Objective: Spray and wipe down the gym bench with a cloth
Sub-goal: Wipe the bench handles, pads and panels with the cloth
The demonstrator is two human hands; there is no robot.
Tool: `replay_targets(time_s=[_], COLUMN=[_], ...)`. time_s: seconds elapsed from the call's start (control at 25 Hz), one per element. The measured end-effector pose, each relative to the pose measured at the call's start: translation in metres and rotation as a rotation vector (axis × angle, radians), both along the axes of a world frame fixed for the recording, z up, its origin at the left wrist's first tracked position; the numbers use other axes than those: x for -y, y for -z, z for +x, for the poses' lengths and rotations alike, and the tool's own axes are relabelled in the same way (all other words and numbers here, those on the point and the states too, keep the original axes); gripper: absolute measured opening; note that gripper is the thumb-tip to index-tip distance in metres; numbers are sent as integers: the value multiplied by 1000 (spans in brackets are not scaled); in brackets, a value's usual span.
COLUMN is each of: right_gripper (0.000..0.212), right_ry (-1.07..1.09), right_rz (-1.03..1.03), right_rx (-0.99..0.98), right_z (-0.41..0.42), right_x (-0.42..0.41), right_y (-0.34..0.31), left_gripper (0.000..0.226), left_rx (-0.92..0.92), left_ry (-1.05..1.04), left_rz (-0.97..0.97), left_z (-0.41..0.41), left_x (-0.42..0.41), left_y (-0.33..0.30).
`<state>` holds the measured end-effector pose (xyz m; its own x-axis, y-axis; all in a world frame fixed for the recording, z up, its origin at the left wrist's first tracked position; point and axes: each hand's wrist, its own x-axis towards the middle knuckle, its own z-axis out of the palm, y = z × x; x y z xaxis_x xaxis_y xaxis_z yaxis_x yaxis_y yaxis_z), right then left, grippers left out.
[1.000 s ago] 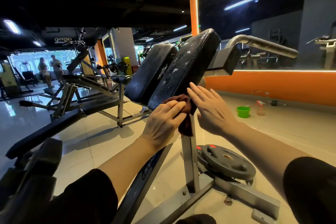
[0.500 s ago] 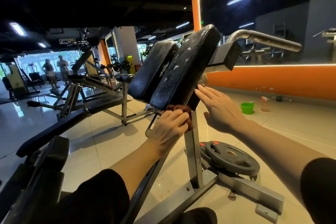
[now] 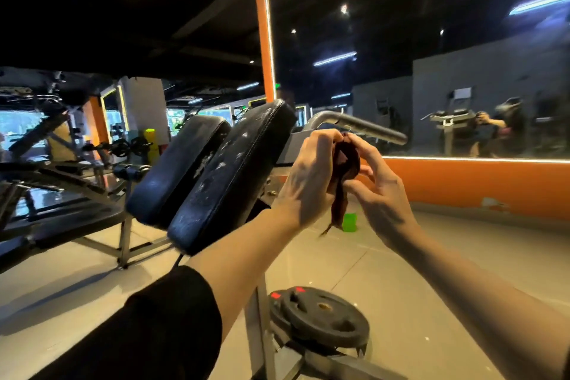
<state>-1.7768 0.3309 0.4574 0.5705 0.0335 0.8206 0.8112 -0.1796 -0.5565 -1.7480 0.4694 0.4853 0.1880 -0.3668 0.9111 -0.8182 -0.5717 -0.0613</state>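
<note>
Here, dark red cloth (image 3: 344,170) bunched, gripped by left hand (image 3: 308,177), right hand (image 3: 377,185)

The green container (image 3: 350,222) on the floor is blurred and half hidden behind the hanging cloth (image 3: 343,176). The weight plates (image 3: 320,316) cover part of the bench frame's base

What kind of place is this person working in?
Almost certainly a gym. Padded black bench pads sit on a steel frame, weight plates are stacked on the floor, and a large wall mirror reflects more machines.
</note>
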Motion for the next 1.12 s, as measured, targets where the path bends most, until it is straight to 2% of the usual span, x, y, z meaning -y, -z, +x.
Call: replay_targets(time_s=[0.08,0.16,0.28,0.4,0.52,0.64,0.8,0.96,1.04,1.12], right_gripper=[55,49,48,43,45,46,52,32,41,52], right_ry=[-123,-167,-93,89,342,626,824,833,843,895], right_rz=[84,199,349,394,328,214,25,-107,-245,-160], right_rx=[-101,-160,-194,-159,-82,99,420,678,709,583], right_z=[8,18,45,79,113,138,169,204,224,236], right_x=[12,19,22,22,26,26,32,23,30,52], right_y=[-10,-12,-11,-9,-8,-10,-13,-26,-30,-31], left_gripper=[70,66,60,63,46,34,53,74,77,80], left_rx=[7,56,-35,-61,12,73,-162,-329,-328,-303], left_ry=[8,57,71,-117,-306,-473,-571,-577,-607,-645], left_rz=[27,141,308,580,621,619,581,662,702,736], left_z=[17,31,47,65,72,84,103,115,119,120], left_x=[16,30,34,24,24,27,24,31,30,30], left_y=[-13,-18,-25,-40,-61,-84,-102,-106,-107,-103])
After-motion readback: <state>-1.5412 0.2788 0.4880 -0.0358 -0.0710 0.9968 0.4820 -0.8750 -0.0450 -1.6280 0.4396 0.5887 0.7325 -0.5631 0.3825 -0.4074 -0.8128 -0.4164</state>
